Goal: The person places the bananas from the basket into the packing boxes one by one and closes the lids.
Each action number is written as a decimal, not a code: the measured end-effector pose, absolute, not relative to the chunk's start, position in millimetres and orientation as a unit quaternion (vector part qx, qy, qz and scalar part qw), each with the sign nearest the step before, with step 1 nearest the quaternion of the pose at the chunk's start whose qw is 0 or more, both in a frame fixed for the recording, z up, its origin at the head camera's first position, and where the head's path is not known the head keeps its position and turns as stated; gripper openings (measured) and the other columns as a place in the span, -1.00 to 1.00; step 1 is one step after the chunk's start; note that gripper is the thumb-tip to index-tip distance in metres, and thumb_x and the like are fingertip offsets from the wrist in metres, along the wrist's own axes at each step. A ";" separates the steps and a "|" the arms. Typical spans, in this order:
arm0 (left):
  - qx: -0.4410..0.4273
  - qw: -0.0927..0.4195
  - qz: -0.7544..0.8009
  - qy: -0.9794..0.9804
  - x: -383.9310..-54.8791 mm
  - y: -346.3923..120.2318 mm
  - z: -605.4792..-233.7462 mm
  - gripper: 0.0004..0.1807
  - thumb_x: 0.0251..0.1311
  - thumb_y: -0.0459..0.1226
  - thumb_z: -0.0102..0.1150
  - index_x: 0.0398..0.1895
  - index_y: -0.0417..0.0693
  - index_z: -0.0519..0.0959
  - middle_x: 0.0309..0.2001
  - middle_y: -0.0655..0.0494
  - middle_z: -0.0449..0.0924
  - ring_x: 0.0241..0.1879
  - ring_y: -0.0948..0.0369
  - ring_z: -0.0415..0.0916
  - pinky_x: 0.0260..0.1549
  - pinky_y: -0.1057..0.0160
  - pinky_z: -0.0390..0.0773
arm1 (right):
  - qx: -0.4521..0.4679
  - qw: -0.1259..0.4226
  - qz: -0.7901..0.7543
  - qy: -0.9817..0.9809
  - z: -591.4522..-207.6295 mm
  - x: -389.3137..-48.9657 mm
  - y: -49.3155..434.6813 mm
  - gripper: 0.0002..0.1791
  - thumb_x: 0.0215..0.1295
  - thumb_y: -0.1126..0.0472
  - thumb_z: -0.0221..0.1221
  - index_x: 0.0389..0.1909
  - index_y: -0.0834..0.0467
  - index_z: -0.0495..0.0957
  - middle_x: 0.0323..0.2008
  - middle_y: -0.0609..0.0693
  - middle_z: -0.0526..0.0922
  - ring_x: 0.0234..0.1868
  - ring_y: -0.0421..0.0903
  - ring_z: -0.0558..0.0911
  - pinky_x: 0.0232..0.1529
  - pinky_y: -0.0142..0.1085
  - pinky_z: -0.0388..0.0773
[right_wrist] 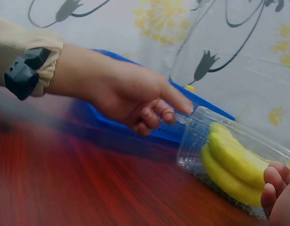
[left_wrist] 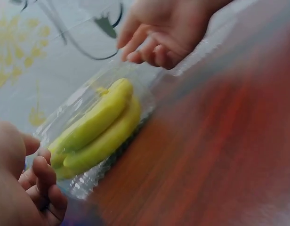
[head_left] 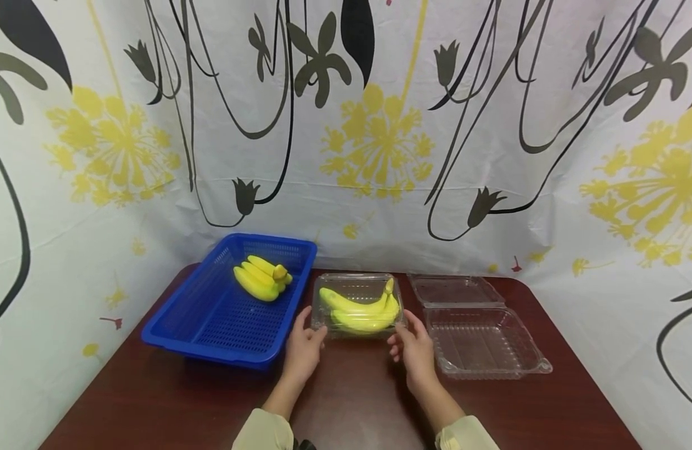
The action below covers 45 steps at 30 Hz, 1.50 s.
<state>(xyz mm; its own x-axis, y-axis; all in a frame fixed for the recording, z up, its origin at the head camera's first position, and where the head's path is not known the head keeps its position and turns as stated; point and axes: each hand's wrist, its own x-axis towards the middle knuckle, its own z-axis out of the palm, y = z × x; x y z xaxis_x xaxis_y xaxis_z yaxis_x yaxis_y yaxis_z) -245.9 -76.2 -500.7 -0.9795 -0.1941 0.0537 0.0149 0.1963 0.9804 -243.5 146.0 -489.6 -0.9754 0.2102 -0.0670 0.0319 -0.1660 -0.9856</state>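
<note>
A clear plastic clamshell container (head_left: 352,284) with its lid down sits in front of me, and a bunch of yellow bananas (head_left: 359,310) lies inside. My left hand (head_left: 305,347) is at its near left corner, with thumb and finger pinching the rim. At the near right corner, my right hand (head_left: 416,356) pinches the edge, its other fingers curled below. The left wrist view shows the bananas (left_wrist: 98,127) through the plastic between both hands. In the right wrist view, the left hand's (right_wrist: 131,94) fingertip meets the container's corner (right_wrist: 194,115).
On the left stands a blue plastic basket (head_left: 210,312) with another bunch of bananas (head_left: 261,279) in it. A second clear clamshell (head_left: 486,340) lies open on the right of the dark red table (head_left: 357,400). Behind hangs a patterned curtain (head_left: 379,231).
</note>
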 end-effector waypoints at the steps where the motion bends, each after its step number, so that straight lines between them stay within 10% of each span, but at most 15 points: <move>1: 0.039 0.091 -0.615 -0.783 -243.1 -75.3 -499.6 -0.33 0.33 -0.27 0.15 0.47 -0.03 0.15 -0.57 0.08 0.43 -0.63 0.18 0.34 -0.61 0.23 0.39 | -0.090 0.057 0.755 -0.646 -489.4 -242.4 146.5 -0.48 0.45 0.26 0.04 0.40 0.12 0.24 -0.56 0.03 0.54 -0.67 -0.18 0.45 -0.63 -0.39 0.41; 17: -0.177 0.043 -0.553 -0.813 -201.1 -83.1 -460.6 -0.25 0.25 -0.21 0.26 0.47 0.16 0.16 -0.05 0.02 0.52 -0.36 0.20 0.50 -0.42 0.25 0.54 | 0.047 0.126 0.669 -0.731 -487.0 -202.0 163.9 -0.39 0.37 0.39 0.11 0.41 0.16 0.21 -0.45 0.24 0.56 -0.57 -0.03 0.55 -0.50 -0.27 0.56; 45: -0.192 0.172 -0.457 -0.851 -234.9 -155.0 -383.0 -0.70 0.27 -0.34 0.22 0.07 -0.06 0.56 -0.04 0.03 0.55 -0.21 0.14 0.53 -0.26 0.11 0.56 | 0.046 0.364 0.418 -0.831 -478.7 -208.3 268.7 -0.45 0.17 0.47 0.26 0.22 0.15 0.48 -0.48 -0.05 0.61 -0.60 -0.27 0.45 -0.59 -0.48 0.31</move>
